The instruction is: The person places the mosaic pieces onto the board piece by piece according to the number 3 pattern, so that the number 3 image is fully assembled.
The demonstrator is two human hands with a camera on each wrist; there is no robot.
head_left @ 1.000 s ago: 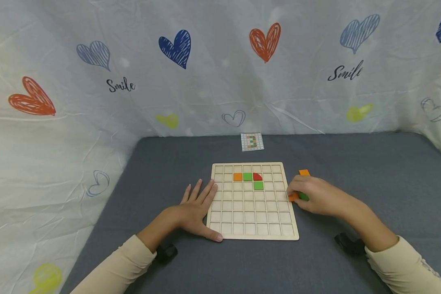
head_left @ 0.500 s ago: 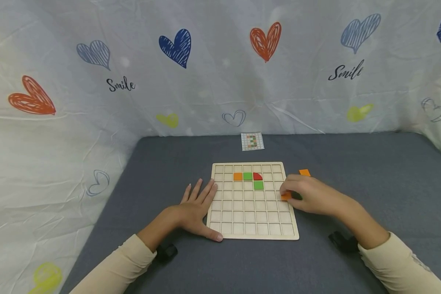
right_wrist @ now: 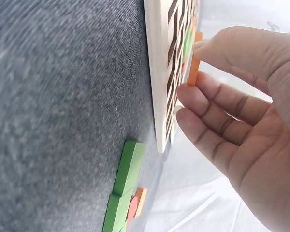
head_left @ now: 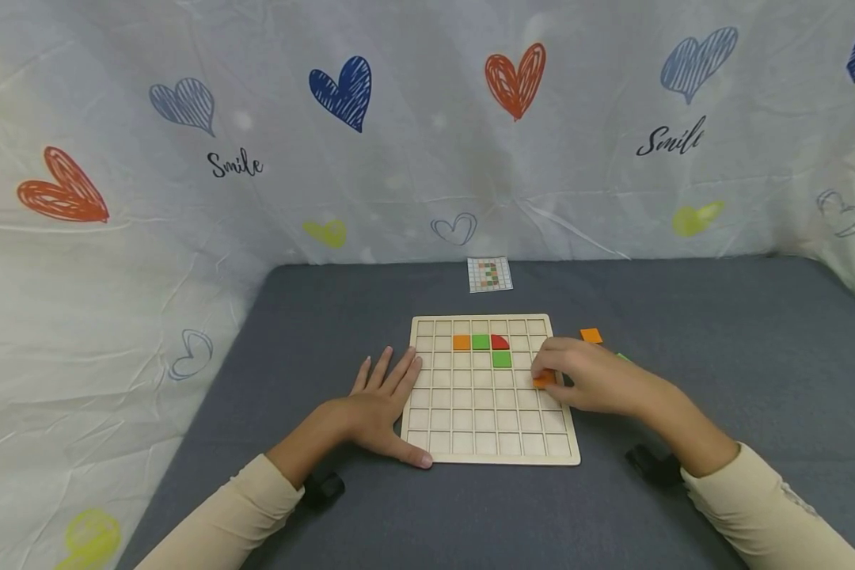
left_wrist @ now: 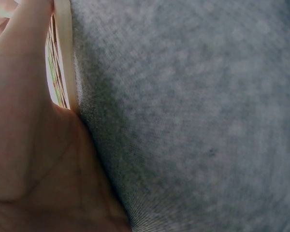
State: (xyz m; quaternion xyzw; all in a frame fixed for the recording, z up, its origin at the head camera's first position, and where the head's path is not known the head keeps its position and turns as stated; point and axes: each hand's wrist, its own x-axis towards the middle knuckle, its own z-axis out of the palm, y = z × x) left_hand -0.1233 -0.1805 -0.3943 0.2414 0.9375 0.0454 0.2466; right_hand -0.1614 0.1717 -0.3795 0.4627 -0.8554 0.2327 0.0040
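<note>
My right hand [head_left: 598,378] pinches an orange square tile [right_wrist: 195,65] between thumb and fingers, over the right part of a wooden grid board [head_left: 463,435]. Spread flat, my left hand [head_left: 374,412] rests against the board's left edge, its thumb at the near left corner. In the board's upper cells lie an orange tile [head_left: 461,342], a green tile [head_left: 480,342] and a red quarter-round tile [head_left: 499,342]. Another green tile [head_left: 502,359] sits just below the red one. The left wrist view shows mostly the palm [left_wrist: 53,159] and cloth.
Beyond the board lies a small printed card [head_left: 490,275] with a coloured grid pattern. Loose green tiles [right_wrist: 129,166], a red piece [right_wrist: 132,207] and an orange tile [head_left: 591,336] lie on the grey cloth right of the board. A patterned curtain [head_left: 413,158] hangs behind.
My right hand has moved left from the board's right edge to over its right columns, carrying the orange tile. A green edge now shows behind that hand. My left hand stays put.
</note>
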